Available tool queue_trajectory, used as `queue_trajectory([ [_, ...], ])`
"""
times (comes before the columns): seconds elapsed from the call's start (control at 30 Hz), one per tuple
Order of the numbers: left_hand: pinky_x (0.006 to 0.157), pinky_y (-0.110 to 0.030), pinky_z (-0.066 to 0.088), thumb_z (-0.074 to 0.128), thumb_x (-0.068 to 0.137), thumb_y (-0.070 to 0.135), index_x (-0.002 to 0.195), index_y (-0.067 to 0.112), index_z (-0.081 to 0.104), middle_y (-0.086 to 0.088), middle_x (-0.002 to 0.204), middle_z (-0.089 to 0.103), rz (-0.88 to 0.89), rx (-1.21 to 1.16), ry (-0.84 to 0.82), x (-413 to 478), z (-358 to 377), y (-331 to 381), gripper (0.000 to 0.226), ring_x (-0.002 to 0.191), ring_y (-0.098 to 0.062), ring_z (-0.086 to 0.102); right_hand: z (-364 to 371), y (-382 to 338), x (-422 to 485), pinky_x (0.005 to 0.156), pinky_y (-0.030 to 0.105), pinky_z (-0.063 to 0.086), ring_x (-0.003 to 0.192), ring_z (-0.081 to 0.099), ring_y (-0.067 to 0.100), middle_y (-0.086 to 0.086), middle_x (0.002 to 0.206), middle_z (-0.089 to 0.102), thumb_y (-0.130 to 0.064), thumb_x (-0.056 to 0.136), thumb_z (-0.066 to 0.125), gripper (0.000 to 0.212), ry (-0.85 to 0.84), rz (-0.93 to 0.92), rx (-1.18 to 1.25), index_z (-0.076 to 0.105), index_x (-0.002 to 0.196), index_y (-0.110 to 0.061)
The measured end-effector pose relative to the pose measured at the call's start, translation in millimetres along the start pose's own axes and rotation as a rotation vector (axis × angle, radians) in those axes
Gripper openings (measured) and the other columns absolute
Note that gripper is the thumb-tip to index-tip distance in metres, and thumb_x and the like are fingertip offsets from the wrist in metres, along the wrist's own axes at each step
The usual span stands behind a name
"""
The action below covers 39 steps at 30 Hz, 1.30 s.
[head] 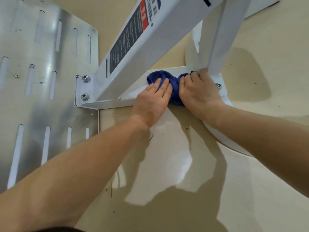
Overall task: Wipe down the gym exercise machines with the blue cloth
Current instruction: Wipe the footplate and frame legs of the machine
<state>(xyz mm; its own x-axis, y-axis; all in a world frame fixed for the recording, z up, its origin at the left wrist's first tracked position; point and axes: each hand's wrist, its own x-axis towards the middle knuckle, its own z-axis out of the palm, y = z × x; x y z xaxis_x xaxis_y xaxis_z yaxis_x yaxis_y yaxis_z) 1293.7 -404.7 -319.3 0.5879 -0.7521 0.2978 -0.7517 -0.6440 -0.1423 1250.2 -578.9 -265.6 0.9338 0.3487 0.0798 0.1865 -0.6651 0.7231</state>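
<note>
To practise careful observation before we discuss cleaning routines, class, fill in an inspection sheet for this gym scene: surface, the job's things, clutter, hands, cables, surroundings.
Surface: white base bar of the machine, bolted down beside a slotted metal plate.
Job's things: blue cloth bunched on the base bar; a slanted white beam with a warning label rises above it.
Clutter: small dark specks on the beige floor.
Hands: left hand presses flat on the cloth; right hand grips its other end by the upright post.
Cables: nothing seen.
Surroundings: the floor is glossy and shadowed; the rest of the room is out of view.
</note>
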Motion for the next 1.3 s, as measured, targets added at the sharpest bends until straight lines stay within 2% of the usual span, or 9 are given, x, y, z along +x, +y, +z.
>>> queue_trajectory([
  [0.23,0.091,-0.043,0.054,0.042,0.086,0.003,0.131,0.001,0.06,-0.018,0.134,0.06,-0.023,0.065,0.017,-48,-21,-29,0.048,0.117,-0.035,0.062,-16,-31,22,0.065,0.032,0.039,0.066,0.055,0.019,-0.002,0.073,0.06,-0.018,0.082,0.052,0.017,0.074,0.039,0.181,0.067,0.089,-0.018],
  [0.33,0.084,-0.043,0.057,0.052,0.086,0.002,0.129,0.004,0.062,-0.015,0.132,0.062,-0.071,0.034,-0.014,-49,-28,-32,0.044,0.114,-0.033,0.065,-14,-35,18,0.066,0.032,0.038,0.069,0.054,0.02,-0.002,0.081,0.059,-0.019,0.086,0.048,0.026,0.099,0.081,0.251,0.065,0.105,-0.016],
  [0.47,0.05,-0.036,0.055,0.073,0.078,0.006,0.104,0.018,0.071,0.0,0.099,0.074,-0.252,-0.21,-0.077,-41,-55,-17,0.029,0.08,-0.029,0.071,-24,-36,-2,0.065,0.035,0.041,0.066,0.056,0.027,0.004,0.082,0.061,-0.015,0.087,0.042,0.036,0.183,0.165,0.47,0.062,0.117,-0.011],
  [0.53,0.057,-0.035,0.05,0.063,0.083,0.011,0.101,0.024,0.067,0.006,0.082,0.07,-0.38,-0.426,-0.09,-48,-71,-10,0.022,0.07,-0.023,0.064,-36,-41,-17,0.062,0.036,0.044,0.069,0.059,0.031,0.005,0.084,0.062,-0.021,0.088,0.056,0.03,0.103,0.162,0.731,0.059,0.116,-0.01],
  [0.7,0.086,-0.027,0.048,0.072,0.081,0.017,0.136,0.03,0.048,0.011,0.122,0.063,-0.512,-0.811,-0.176,-88,-99,-6,0.061,0.097,-0.011,0.061,-66,-43,-39,0.07,0.039,0.047,0.092,0.059,0.026,0.0,0.11,0.063,-0.035,0.086,0.065,0.036,-0.137,0.138,1.282,0.053,0.116,-0.02],
  [0.87,0.063,-0.016,0.055,0.078,0.08,0.012,0.124,0.032,0.057,0.022,0.106,0.064,-0.621,-1.094,-0.207,-101,-115,-1,0.053,0.085,-0.002,0.065,-96,-61,-40,0.073,0.019,0.041,0.094,0.055,0.012,-0.006,0.11,0.062,-0.014,0.081,0.065,0.043,-0.153,0.242,1.622,0.054,0.122,-0.021],
  [0.97,0.064,-0.009,0.048,0.078,0.079,0.014,0.109,0.028,0.064,0.018,0.097,0.068,-0.671,-1.057,-0.185,-107,-116,-10,0.036,0.084,0.0,0.065,-100,-67,-39,0.07,0.009,0.042,0.09,0.059,0.01,-0.008,0.109,0.064,-0.013,0.083,0.065,0.049,-0.212,0.273,1.753,0.047,0.128,-0.021],
  [1.1,0.054,-0.006,0.044,0.074,0.082,0.015,0.095,0.03,0.062,0.016,0.088,0.065,-0.887,-1.004,-0.159,-117,-117,-25,0.024,0.071,0.007,0.062,-101,-78,-38,0.086,0.03,0.053,0.102,0.063,0.012,-0.007,0.116,0.063,-0.017,0.083,0.064,0.049,-0.214,0.23,1.812,0.043,0.127,-0.021],
  [1.3,0.056,-0.015,0.038,0.07,0.081,0.032,0.087,0.022,0.057,0.013,0.075,0.062,-1.256,-0.713,-0.063,-123,-114,-70,0.017,0.07,0.002,0.058,-99,-82,-29,0.085,0.03,0.049,0.099,0.058,0.01,-0.008,0.124,0.053,-0.021,0.089,0.059,0.043,-0.28,0.278,1.639,0.048,0.13,-0.021],
])
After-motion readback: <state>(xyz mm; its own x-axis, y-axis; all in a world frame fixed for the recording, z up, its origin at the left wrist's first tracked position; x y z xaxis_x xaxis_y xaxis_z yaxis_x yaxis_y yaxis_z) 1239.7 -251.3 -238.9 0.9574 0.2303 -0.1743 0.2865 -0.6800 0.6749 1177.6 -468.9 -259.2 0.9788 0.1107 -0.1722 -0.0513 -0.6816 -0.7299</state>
